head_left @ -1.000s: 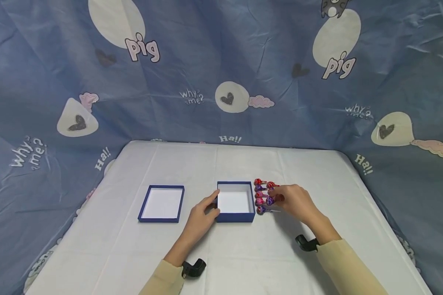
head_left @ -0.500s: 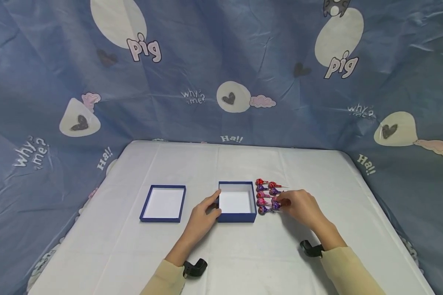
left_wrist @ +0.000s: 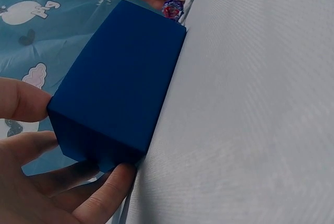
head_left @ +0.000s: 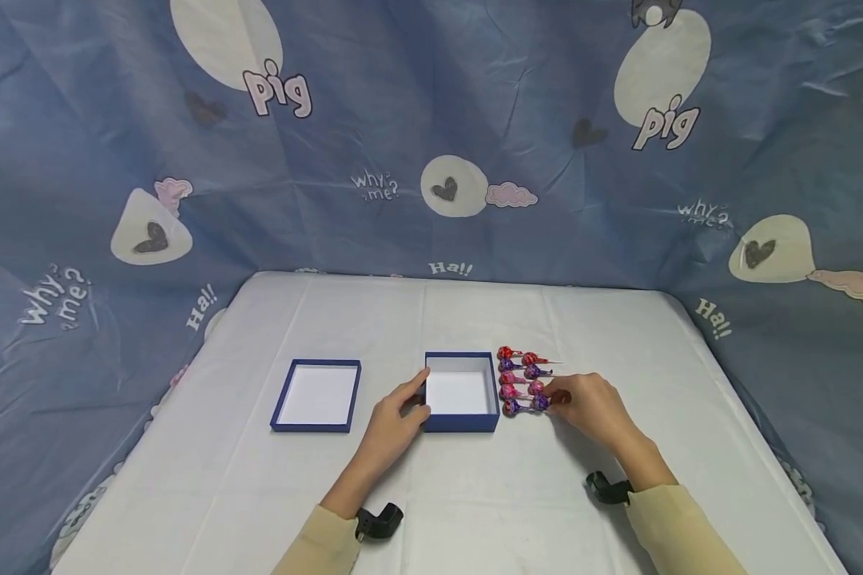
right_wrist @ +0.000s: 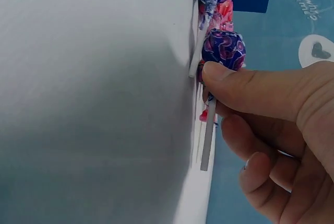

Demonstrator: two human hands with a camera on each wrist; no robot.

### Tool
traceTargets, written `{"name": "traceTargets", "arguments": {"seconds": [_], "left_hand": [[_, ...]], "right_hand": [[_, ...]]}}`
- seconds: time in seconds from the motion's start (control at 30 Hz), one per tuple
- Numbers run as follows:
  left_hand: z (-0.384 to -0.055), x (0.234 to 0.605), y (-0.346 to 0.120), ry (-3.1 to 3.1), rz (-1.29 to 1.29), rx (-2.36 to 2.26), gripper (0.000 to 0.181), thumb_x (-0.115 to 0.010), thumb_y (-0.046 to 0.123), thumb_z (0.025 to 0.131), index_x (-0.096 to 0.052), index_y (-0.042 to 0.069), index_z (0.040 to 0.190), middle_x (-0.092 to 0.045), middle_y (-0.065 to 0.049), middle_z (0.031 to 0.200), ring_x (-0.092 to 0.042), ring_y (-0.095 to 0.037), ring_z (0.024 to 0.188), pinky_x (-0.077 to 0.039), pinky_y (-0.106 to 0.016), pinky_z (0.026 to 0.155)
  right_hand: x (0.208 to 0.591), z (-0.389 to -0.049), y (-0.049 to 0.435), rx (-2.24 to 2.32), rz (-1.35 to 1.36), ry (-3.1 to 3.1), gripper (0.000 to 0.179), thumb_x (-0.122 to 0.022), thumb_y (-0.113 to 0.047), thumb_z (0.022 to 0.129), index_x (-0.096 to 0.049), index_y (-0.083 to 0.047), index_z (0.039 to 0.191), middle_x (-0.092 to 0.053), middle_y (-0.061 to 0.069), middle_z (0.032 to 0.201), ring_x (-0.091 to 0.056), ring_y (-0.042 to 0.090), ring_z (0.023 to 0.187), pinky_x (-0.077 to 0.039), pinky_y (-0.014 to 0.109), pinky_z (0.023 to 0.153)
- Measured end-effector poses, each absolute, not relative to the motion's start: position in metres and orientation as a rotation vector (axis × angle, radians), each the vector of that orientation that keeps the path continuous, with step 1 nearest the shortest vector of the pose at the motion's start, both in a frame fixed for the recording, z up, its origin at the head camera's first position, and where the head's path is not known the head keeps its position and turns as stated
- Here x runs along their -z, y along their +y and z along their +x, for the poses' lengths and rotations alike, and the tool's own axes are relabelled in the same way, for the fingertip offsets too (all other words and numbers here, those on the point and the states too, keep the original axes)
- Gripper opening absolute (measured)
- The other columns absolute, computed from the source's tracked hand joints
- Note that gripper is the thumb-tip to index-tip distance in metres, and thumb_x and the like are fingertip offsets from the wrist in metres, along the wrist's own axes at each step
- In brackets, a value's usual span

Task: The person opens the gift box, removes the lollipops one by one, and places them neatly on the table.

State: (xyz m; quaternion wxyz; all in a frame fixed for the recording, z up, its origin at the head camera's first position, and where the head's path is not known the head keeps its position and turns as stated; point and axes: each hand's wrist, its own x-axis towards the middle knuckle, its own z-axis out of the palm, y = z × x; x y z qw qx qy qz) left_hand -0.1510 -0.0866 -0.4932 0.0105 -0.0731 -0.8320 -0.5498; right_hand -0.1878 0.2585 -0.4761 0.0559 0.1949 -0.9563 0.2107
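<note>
An open blue box (head_left: 460, 423) with a white inside stands in the middle of the table. My left hand (head_left: 391, 423) rests against its left side, the fingers spread along the outer wall and one fingertip at the top corner in the left wrist view. To the box's right, wrapped lollipops (head_left: 509, 379) lie in two columns, with red, pink and purple wrappers. My right hand (head_left: 591, 409) pinches a purple-wrapped lollipop (right_wrist: 224, 46) between thumb and index finger, just below its head, at the near end of the right column. Its white stick (right_wrist: 207, 140) points back toward the wrist.
A shallow blue-rimmed lid (head_left: 316, 395) with a white inside lies left of the box. White cloth covers the table (head_left: 475, 495). Behind hangs a blue patterned curtain (head_left: 374, 239).
My right hand has moved nearer and slightly right, bringing the purple lollipop to the near end of the right column. The left hand stays at the box.
</note>
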Motion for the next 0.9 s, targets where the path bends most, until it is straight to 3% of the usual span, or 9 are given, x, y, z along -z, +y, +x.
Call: {"name": "traceTargets", "arguments": {"seconds": [0.37,0.9], "left_hand": [[-0.1516,0.4921,-0.0868,-2.586,-0.265,1.701,0.059,-0.063,0.014,0.093,-0.050,0.021,0.150,-0.051,-0.005,0.149,-0.048,-0.027,0.136,-0.034,-0.052,0.114],[-0.1515,0.4939,-0.0865,-2.605,-0.235,1.703,0.059,-0.063,0.017,0.094,-0.050,0.025,0.150,-0.050,0.000,0.150,-0.052,-0.023,0.133,-0.036,-0.048,0.114]], "right_hand": [[0.4814,-0.1888,0.2596,-0.624,0.573,-2.892,0.019,-0.089,-0.013,0.075,-0.078,-0.019,0.089,-0.070,-0.013,0.078,-0.063,0.004,0.071,-0.051,0.033,0.063],[0.4850,-0.1882,0.2659,-0.615,0.561,-2.898,0.013,-0.087,-0.013,0.078,-0.081,-0.019,0.087,-0.073,-0.008,0.085,-0.063,0.007,0.074,-0.052,0.034,0.066]]}}
